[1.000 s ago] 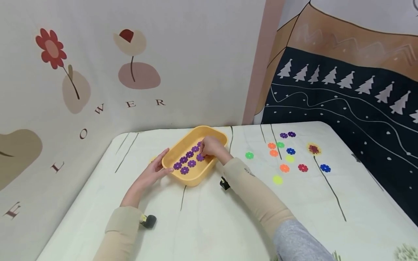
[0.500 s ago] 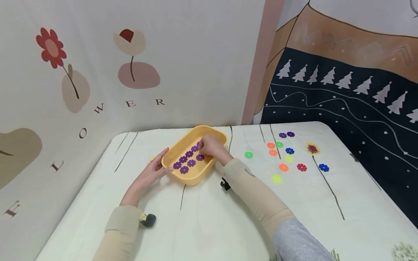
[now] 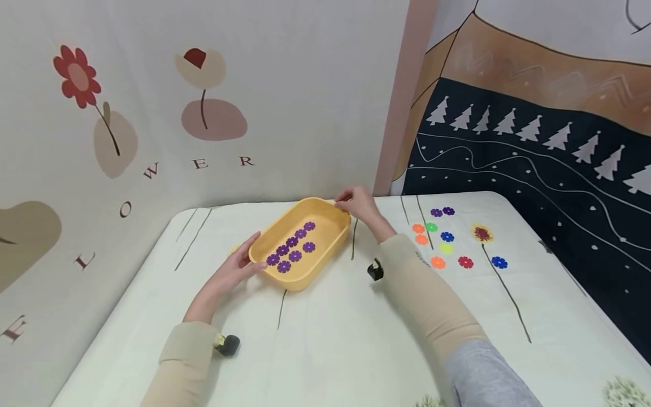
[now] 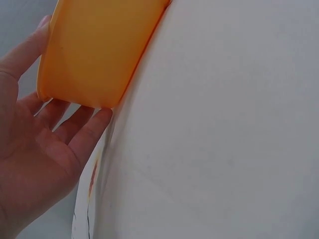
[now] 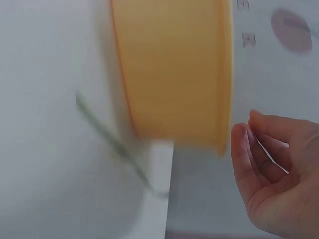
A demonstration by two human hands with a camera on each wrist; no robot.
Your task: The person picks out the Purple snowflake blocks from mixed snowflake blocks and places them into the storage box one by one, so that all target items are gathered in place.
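A yellow plastic basin (image 3: 305, 278) stands tilted across the view on the white cloth. Inside, several purple flower-shaped discs (image 3: 295, 256) lie flat in two rows. My left hand (image 3: 235, 270) holds the basin's near-left end; in the left wrist view its thumb is at the rim and the fingers (image 4: 89, 132) lie against the end wall. My right hand (image 3: 360, 203) is over the basin's far-right corner, fingers loosely curled. In the right wrist view, thumb and index fingertips almost meet beside the rim, and nothing shows between them.
Loose discs lie on the cloth to the right: two purple (image 3: 442, 212), several orange (image 3: 421, 239), a green (image 3: 431, 227), a yellow (image 3: 446, 248), a red (image 3: 465, 262) and two blue (image 3: 499, 262). A printed wall hanging (image 3: 305, 113) rises behind the table.
My right hand has left the discs inside the basin and moved up and right to its far corner. A green and a yellow disc are now out of sight by the right sleeve.
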